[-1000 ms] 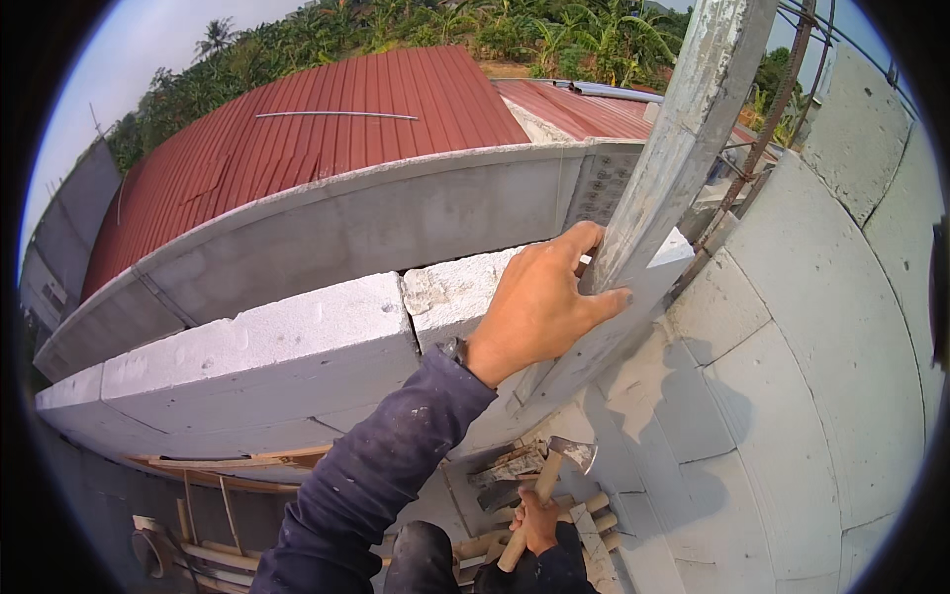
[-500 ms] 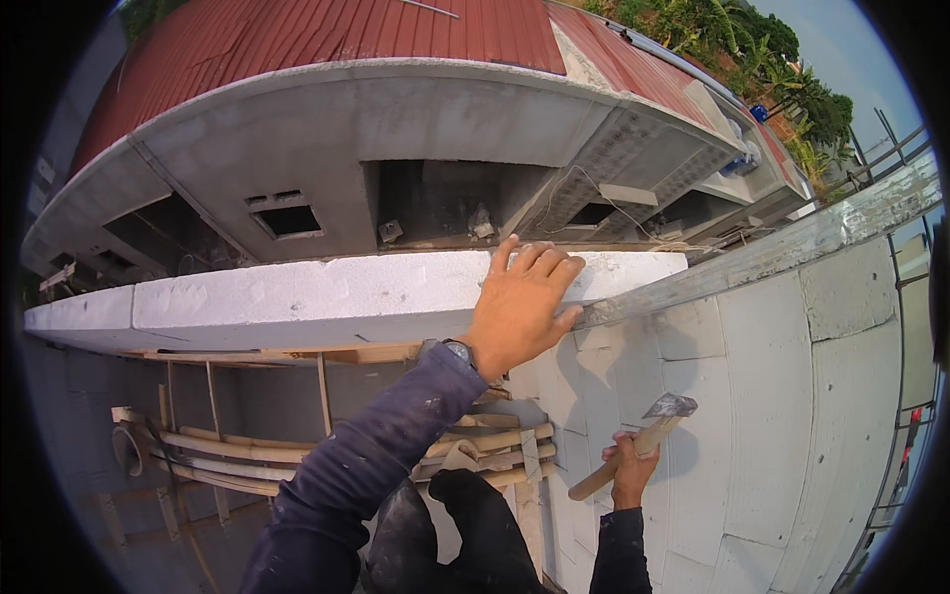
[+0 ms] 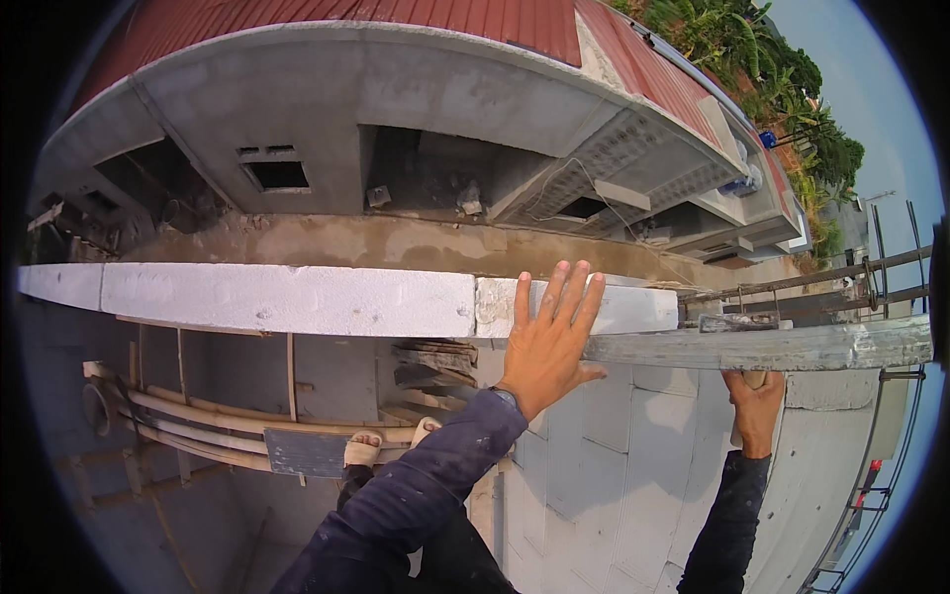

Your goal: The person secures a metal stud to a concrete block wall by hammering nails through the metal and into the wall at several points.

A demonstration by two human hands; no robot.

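Observation:
My left hand point(image 3: 550, 346) lies with fingers spread on the end of a row of white lightweight blocks point(image 3: 297, 297) topping a wall. A watch band circles that wrist. Just right of its thumb begins a long, worn grey bar point(image 3: 752, 346), which runs to the right rim. My right hand point(image 3: 757, 401) is closed around the wooden handle of a hammer, below the bar. The metal hammer head point(image 3: 737, 323) shows past the bar's far edge; the bar hides part of the handle.
Beneath me, my sandalled feet point(image 3: 363, 447) stand at bamboo poles point(image 3: 218, 421) and a dark board point(image 3: 307, 452). A block wall point(image 3: 643, 445) rises at right. Steel rebar point(image 3: 881, 247) sticks up at far right. Across a gap is a grey building with a red roof point(image 3: 396, 18).
My right hand has carried the hammer up and right to the grey bar. My left hand has spread its fingers on the blocks. The view has shifted, and the bar lies more level.

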